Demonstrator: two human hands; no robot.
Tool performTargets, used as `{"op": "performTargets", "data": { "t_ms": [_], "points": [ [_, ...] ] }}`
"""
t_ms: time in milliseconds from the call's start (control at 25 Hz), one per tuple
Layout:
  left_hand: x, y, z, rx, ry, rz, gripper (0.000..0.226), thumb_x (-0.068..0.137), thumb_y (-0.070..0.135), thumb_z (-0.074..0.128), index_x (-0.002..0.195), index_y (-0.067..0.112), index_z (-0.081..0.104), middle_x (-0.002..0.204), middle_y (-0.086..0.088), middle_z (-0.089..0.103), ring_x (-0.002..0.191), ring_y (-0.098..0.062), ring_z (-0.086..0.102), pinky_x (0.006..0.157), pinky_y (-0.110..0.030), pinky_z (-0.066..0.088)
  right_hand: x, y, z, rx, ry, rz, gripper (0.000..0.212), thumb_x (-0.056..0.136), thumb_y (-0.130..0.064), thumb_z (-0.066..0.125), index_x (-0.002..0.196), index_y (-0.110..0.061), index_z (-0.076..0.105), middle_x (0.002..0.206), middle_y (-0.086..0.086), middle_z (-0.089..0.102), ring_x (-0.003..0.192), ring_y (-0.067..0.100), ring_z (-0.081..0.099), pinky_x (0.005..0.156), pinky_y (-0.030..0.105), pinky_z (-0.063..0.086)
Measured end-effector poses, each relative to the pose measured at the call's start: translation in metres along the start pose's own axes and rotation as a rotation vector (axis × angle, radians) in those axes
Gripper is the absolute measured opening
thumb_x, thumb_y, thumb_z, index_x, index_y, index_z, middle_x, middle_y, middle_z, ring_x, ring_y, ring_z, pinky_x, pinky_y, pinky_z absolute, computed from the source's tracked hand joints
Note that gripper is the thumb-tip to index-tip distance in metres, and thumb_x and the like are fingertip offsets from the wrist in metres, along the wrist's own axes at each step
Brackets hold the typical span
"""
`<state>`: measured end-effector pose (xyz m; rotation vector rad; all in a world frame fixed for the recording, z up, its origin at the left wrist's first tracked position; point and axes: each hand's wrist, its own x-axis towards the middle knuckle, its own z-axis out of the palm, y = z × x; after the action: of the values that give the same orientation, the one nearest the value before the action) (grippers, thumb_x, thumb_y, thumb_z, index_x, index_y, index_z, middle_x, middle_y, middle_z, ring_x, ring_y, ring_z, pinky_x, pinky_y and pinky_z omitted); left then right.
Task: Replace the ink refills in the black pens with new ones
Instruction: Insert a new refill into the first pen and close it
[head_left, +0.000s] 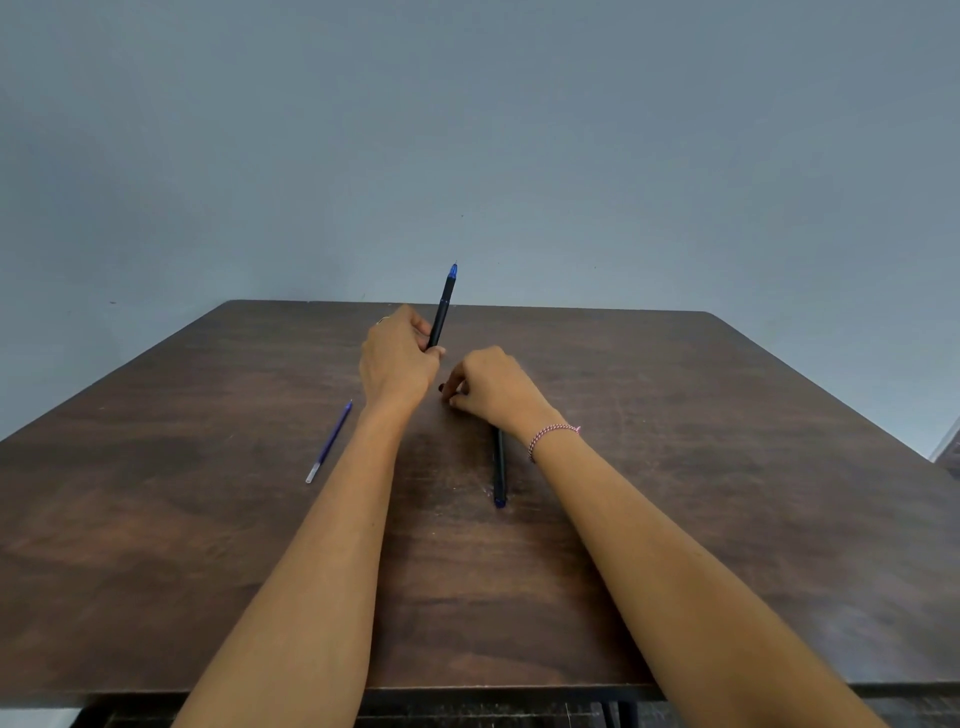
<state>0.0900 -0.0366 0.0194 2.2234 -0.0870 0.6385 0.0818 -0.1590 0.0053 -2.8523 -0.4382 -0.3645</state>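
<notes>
Bare forearms (311, 571) cross the tabletop (156, 545) — left grip (397, 358) clasps a black pen (441, 312); right grip (493, 387) curled, its hold impossible to tell.

Bare forearms (322, 545), braided pink-and-white bracelet (553, 434) at right wrist

Dark wood table (727, 467), two items lying on it.
Refill (329, 442) left of centre frame, slanted, clear end toward lower left, tip toward upper right. Black pen (499, 467) at centre frame, flat, near vertical in the picture, blue end nearest the camera, far end hidden. The two are well apart. Pale scuffs on the wood around the pen.
</notes>
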Motion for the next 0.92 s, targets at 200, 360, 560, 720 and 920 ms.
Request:
{"op": "performTargets", "data": {
  "t_ms": [200,360,560,720,920],
  "points": [
    [-0.003,0.005,0.004,-0.007,-0.049,-0.005,0.023,0.076,0.020,0.076,0.091,0.019,0.059,0.081,0.007,0.058,0.076,-0.011,0.056,0.068,-0.025,0.043,-0.005,0.028,-0.010,0.354,0.203,0.216,0.037,0.079,-0.011,0.069,0.114,-0.016,0.062,0.082,0.004,0.068,0.078,0.017,0.065,0.075,0.028,0.053],
    [-0.008,0.015,0.013,-0.022,-0.157,0.042,0.023,0.074,0.020,0.078,0.091,0.020,0.063,0.080,0.008,0.059,0.074,-0.010,0.057,0.068,-0.025,0.044,-0.008,0.059,-0.023,0.988,0.500,0.428,0.039,0.086,-0.003,0.065,0.123,-0.008,0.056,0.085,0.011,0.065,0.077,0.017,0.069,0.071,0.020,0.058],
    [-0.013,0.023,0.020,0.010,-0.266,0.128,0.023,0.072,0.020,0.079,0.085,0.024,0.061,0.078,0.010,0.061,0.072,-0.010,0.058,0.072,-0.027,0.049,-0.014,0.074,-0.041,1.620,0.828,0.393,0.030,0.089,0.005,0.059,0.115,-0.007,0.051,0.086,0.017,0.062,0.078,0.023,0.070,0.071,0.028,0.060],
    [-0.015,0.027,0.020,0.046,-0.344,0.157,0.023,0.073,0.020,0.078,0.085,0.025,0.059,0.078,0.010,0.061,0.072,-0.008,0.057,0.071,-0.024,0.046,-0.014,0.071,-0.042,1.644,0.849,0.312,0.033,0.088,0.005,0.060,0.118,-0.008,0.051,0.084,0.016,0.066,0.081,0.025,0.071,0.076,0.032,0.060],
    [-0.017,0.031,0.019,0.049,-0.380,0.169,0.023,0.074,0.021,0.078,0.087,0.025,0.059,0.080,0.010,0.060,0.075,-0.007,0.057,0.072,-0.024,0.045,-0.013,0.069,-0.042,1.603,0.835,0.289,0.037,0.087,0.004,0.062,0.121,-0.007,0.051,0.085,0.017,0.067,0.080,0.024,0.072,0.076,0.032,0.059]
  ]
}}
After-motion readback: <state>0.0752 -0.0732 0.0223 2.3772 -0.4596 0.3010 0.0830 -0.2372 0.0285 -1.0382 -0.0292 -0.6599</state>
